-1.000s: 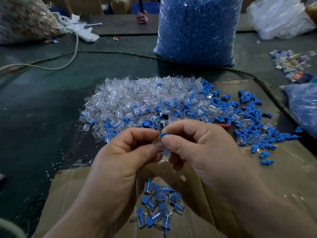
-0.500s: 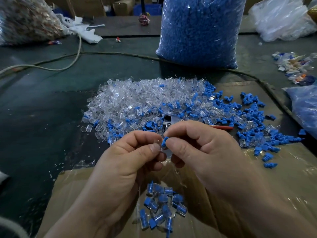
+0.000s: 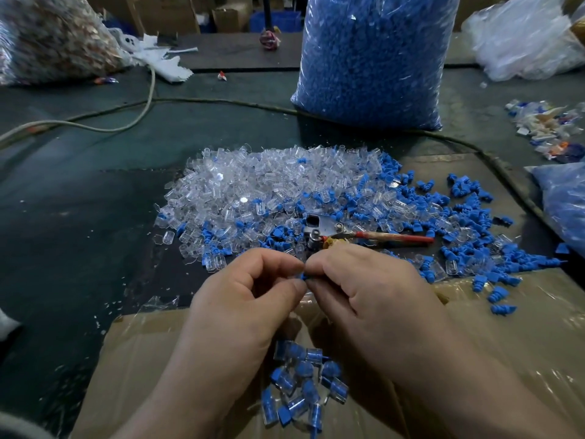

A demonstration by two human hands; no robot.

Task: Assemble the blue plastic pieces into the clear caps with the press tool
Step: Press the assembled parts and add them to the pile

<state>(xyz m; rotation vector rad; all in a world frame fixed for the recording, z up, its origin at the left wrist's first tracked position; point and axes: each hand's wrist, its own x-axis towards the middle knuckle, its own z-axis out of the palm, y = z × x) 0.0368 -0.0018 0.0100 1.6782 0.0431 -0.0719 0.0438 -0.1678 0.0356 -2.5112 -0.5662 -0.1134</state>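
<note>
Hands together, pinching.
I see left hand (image 3: 240,312) and right hand (image 3: 364,299) nipping one small blue plastic piece (image 3: 303,276); likely light, stiff, slippery; hold its sides.

Big bag (image 3: 373,58) in back is showing solid blue, the caps pile (image 3: 253,191) is looking clear and glassy, loose pieces (image 3: 459,189) and the pinched piece (image 3: 304,276) are popping bright blue, tool handle (image 3: 405,238) is showing red, cardboard (image 3: 522,312) is looking plain brown, tabletop (image 3: 79,201) is reading dark green.
</note>
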